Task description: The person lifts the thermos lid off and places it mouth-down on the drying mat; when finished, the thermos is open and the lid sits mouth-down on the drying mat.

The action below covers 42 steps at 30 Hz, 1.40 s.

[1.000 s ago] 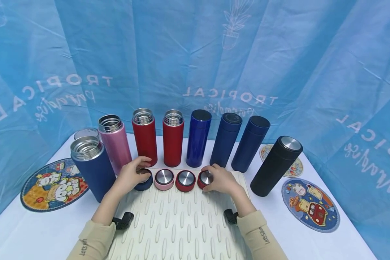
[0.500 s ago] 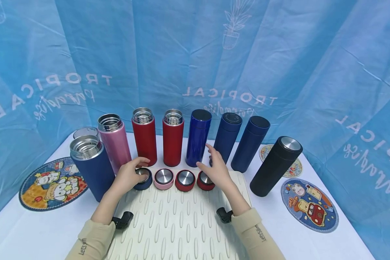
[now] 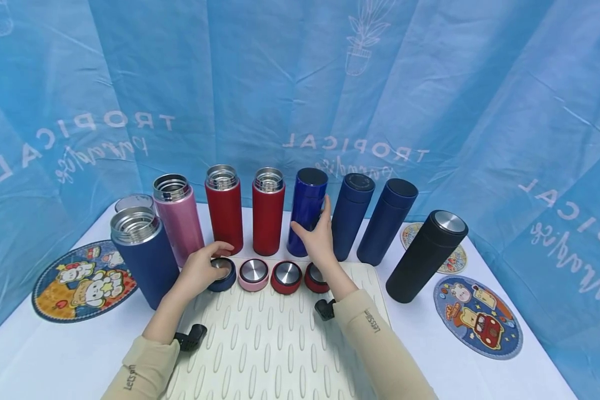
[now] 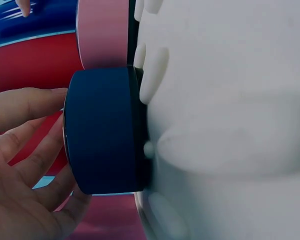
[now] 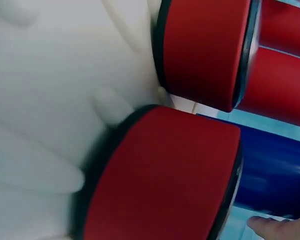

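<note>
My left hand (image 3: pixel 198 272) rests at the navy thermos lid (image 4: pixel 105 130), fingertips touching its top. That lid stands first in a row on the cream ribbed mat (image 3: pixel 280 355), followed by a pink lid (image 3: pixel 253 272) and two red lids, one red lid (image 3: pixel 286 276) in full view and the other red lid (image 3: pixel 316 275) partly behind my right wrist. With fingers spread, my right hand (image 3: pixel 318 239) reaches up in front of the glossy blue thermos (image 3: pixel 307 200), thumb on its left side and a finger along its right. Whether it touches the thermos is unclear.
Lidless thermoses stand at left: a navy one (image 3: pixel 147 266), a pink one (image 3: pixel 181 222), a red one (image 3: pixel 225 211) and another red one (image 3: pixel 268 216). Capped ones at right include a navy thermos (image 3: pixel 350 222) and a black thermos (image 3: pixel 420 266). Cartoon placemats lie at both sides.
My right hand has left the rightmost red lid and moved up and forward to the glossy blue thermos. The left hand stays at the navy lid.
</note>
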Tool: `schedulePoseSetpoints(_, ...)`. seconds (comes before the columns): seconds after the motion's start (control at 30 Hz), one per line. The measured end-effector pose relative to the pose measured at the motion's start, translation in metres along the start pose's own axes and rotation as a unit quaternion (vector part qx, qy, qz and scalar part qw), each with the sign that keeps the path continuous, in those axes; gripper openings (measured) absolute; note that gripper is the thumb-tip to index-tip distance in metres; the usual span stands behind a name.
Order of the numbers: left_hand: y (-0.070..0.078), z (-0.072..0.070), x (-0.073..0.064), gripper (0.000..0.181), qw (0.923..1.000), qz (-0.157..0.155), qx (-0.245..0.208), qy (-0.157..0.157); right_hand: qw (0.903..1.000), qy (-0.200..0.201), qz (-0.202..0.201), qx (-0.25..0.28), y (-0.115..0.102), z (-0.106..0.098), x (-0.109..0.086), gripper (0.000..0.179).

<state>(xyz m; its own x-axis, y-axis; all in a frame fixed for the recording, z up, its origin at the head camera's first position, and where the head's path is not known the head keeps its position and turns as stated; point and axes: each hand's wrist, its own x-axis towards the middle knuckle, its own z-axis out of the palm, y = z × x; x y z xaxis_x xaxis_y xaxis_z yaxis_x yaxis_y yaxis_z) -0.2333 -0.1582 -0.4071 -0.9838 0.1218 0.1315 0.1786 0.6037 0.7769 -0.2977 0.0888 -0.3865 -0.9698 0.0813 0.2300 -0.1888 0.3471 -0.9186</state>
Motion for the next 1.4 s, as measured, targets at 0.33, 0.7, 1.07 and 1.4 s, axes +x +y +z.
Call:
schedulePoseSetpoints(0.33, 0.002, -0.003, 0.000, 0.041, 1.0000, -0.002, -0.001, -0.009, 0.9995, 0.030, 0.012, -0.008, 0.002, 0.011, 0.018, 0.097)
schedulePoseSetpoints(0.7, 0.004, 0.000, -0.002, 0.040, 1.0000, -0.001, -0.001, 0.000, 0.9993, 0.033, 0.005, -0.017, 0.004, 0.010, 0.020, 0.093)
schedulePoseSetpoints(1.07, 0.002, 0.001, 0.000, 0.039, 1.0000, -0.005, -0.002, -0.005, 0.9989, 0.036, -0.014, -0.029, 0.001, 0.007, 0.011, 0.091)
schedulePoseSetpoints(1.4, -0.001, 0.001, 0.001, 0.038, 0.9999, -0.004, -0.004, -0.016, 0.9936, 0.041, -0.105, 0.009, -0.022, -0.018, -0.014, 0.089)
